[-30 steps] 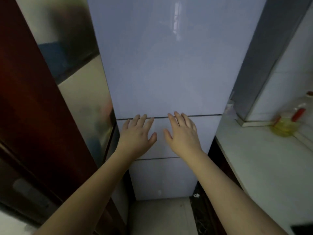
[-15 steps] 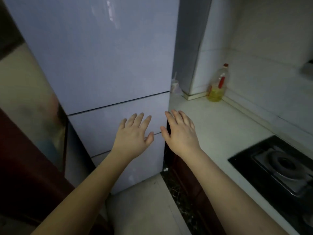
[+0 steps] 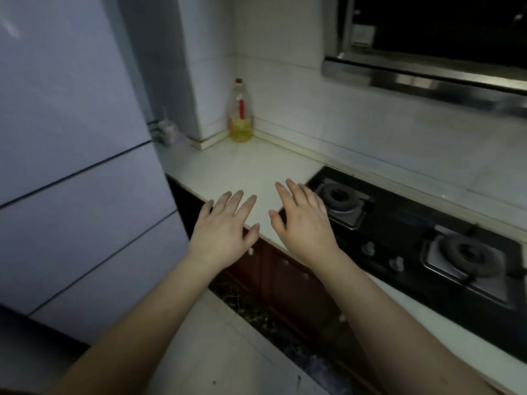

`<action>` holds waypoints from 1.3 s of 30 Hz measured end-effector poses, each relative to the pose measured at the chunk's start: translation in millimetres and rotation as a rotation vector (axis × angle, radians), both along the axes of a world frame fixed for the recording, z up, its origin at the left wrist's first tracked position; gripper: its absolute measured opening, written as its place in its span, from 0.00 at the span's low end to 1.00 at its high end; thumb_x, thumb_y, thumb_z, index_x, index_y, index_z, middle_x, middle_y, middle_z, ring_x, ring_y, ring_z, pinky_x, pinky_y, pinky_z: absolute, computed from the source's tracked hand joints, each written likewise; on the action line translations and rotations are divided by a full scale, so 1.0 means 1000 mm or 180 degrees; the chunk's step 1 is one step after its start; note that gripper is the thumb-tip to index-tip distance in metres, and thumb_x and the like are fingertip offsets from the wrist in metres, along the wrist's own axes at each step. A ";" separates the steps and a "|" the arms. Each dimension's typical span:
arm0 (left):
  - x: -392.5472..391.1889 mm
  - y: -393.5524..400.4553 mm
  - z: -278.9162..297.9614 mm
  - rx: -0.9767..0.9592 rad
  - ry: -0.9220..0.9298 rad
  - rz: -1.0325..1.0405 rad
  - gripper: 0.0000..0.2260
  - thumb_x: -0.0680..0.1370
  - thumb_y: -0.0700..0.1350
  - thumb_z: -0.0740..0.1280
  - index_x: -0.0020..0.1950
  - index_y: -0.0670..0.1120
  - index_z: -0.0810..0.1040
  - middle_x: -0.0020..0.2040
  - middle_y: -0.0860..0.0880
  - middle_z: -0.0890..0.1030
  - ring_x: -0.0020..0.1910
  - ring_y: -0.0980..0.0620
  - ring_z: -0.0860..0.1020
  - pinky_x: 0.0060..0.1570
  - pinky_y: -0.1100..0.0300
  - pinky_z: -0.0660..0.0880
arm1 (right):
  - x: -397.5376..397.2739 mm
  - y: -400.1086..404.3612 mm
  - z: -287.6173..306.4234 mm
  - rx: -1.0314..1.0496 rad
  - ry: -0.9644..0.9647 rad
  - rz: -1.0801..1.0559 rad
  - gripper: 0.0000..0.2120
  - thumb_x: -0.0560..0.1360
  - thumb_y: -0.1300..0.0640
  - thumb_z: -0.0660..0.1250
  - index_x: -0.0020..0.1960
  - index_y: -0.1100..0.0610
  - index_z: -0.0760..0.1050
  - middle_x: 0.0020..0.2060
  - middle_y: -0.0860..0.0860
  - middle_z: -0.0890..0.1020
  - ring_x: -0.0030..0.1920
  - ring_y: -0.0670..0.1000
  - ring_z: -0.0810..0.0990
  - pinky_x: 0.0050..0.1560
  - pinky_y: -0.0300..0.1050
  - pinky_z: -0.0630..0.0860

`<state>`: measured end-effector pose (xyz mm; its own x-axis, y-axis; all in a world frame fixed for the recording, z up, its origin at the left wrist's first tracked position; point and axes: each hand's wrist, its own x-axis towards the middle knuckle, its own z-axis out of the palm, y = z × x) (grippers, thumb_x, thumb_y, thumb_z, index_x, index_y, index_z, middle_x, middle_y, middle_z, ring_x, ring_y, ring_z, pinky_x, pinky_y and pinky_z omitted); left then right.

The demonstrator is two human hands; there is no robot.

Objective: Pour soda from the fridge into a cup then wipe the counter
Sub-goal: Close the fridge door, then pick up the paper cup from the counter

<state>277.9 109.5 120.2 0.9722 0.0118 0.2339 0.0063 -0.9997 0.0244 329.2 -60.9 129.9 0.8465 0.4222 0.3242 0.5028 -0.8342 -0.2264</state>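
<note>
The pale blue fridge (image 3: 71, 155) fills the left side, all its doors closed. To its right runs the white counter (image 3: 236, 169). My left hand (image 3: 222, 229) hovers palm down over the counter's front edge with fingers spread, holding nothing. My right hand (image 3: 303, 220) is held the same way just beside it, near the left end of the stove. No cup, soda or cloth shows in view.
A black two-burner gas stove (image 3: 413, 240) is set into the counter at right, under a steel range hood (image 3: 422, 72). A bottle of yellow oil (image 3: 240, 115) stands in the back corner. Dark wooden cabinets (image 3: 285, 277) lie below; tiled floor is underfoot.
The view has swung right from the fridge front to the counter and stove. Both hands stay spread and empty, and are over the counter edge instead of in front of the fridge.
</note>
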 end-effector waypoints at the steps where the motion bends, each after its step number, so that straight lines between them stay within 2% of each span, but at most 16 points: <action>1: 0.003 -0.018 -0.001 0.0028 0.0001 -0.0083 0.30 0.76 0.62 0.51 0.75 0.51 0.68 0.73 0.46 0.72 0.72 0.43 0.69 0.67 0.42 0.67 | -0.004 -0.019 -0.001 0.0024 0.0014 -0.0087 0.28 0.80 0.44 0.55 0.77 0.52 0.55 0.76 0.53 0.61 0.75 0.54 0.58 0.73 0.51 0.51; 10: 0.004 -0.203 -0.003 0.0095 0.0044 -0.0986 0.30 0.77 0.62 0.50 0.76 0.52 0.66 0.74 0.47 0.70 0.73 0.46 0.67 0.66 0.45 0.67 | -0.059 -0.204 -0.018 0.0025 0.0015 -0.0968 0.29 0.80 0.43 0.55 0.77 0.53 0.58 0.73 0.53 0.66 0.73 0.54 0.63 0.72 0.53 0.57; 14: -0.004 -0.279 -0.005 0.0087 0.0054 -0.1426 0.31 0.77 0.62 0.47 0.77 0.52 0.63 0.76 0.48 0.67 0.75 0.47 0.64 0.67 0.46 0.66 | -0.086 -0.275 -0.022 -0.0042 0.0028 -0.1369 0.29 0.78 0.41 0.50 0.76 0.53 0.59 0.72 0.53 0.67 0.72 0.55 0.64 0.72 0.53 0.59; 18: -0.011 -0.337 -0.011 0.0097 0.0114 -0.1822 0.29 0.79 0.62 0.49 0.78 0.53 0.60 0.78 0.48 0.64 0.76 0.48 0.61 0.69 0.48 0.64 | -0.105 -0.334 -0.029 0.0016 0.0034 -0.1787 0.28 0.79 0.43 0.56 0.76 0.54 0.61 0.72 0.54 0.68 0.72 0.56 0.64 0.71 0.54 0.60; 22: -0.008 -0.388 -0.014 0.0127 0.0161 -0.2240 0.30 0.78 0.62 0.47 0.78 0.53 0.60 0.77 0.48 0.64 0.76 0.47 0.61 0.69 0.47 0.64 | -0.123 -0.377 -0.033 0.0023 0.0089 -0.2239 0.31 0.77 0.40 0.49 0.75 0.54 0.62 0.71 0.54 0.69 0.71 0.56 0.66 0.70 0.54 0.63; 24: -0.004 -0.416 -0.017 0.0157 0.0179 -0.2474 0.32 0.76 0.63 0.45 0.78 0.52 0.62 0.77 0.48 0.66 0.76 0.47 0.62 0.68 0.47 0.64 | -0.132 -0.397 -0.037 0.0073 0.0060 -0.2474 0.31 0.76 0.41 0.50 0.75 0.54 0.62 0.70 0.54 0.70 0.70 0.57 0.68 0.68 0.55 0.64; 28: 0.000 -0.473 -0.021 0.0060 0.0169 -0.2966 0.30 0.76 0.62 0.49 0.75 0.50 0.68 0.73 0.46 0.71 0.74 0.45 0.66 0.66 0.45 0.68 | -0.148 -0.433 -0.042 0.0047 0.0111 -0.2907 0.31 0.76 0.41 0.50 0.76 0.54 0.60 0.71 0.55 0.69 0.70 0.58 0.66 0.69 0.55 0.63; 34: 0.000 -0.543 -0.028 0.0002 0.0116 -0.3664 0.29 0.77 0.61 0.51 0.75 0.51 0.67 0.74 0.47 0.70 0.73 0.45 0.67 0.65 0.46 0.68 | -0.175 -0.483 -0.047 0.0044 0.0149 -0.3641 0.31 0.76 0.41 0.49 0.75 0.55 0.62 0.70 0.56 0.71 0.70 0.59 0.67 0.68 0.56 0.65; 39: -0.007 -0.589 -0.035 0.0010 0.0107 -0.4181 0.28 0.76 0.60 0.53 0.71 0.49 0.73 0.71 0.46 0.73 0.71 0.44 0.70 0.63 0.45 0.70 | -0.208 -0.512 -0.051 -0.0053 0.0286 -0.4155 0.32 0.76 0.40 0.47 0.76 0.54 0.60 0.72 0.55 0.68 0.72 0.58 0.64 0.70 0.54 0.61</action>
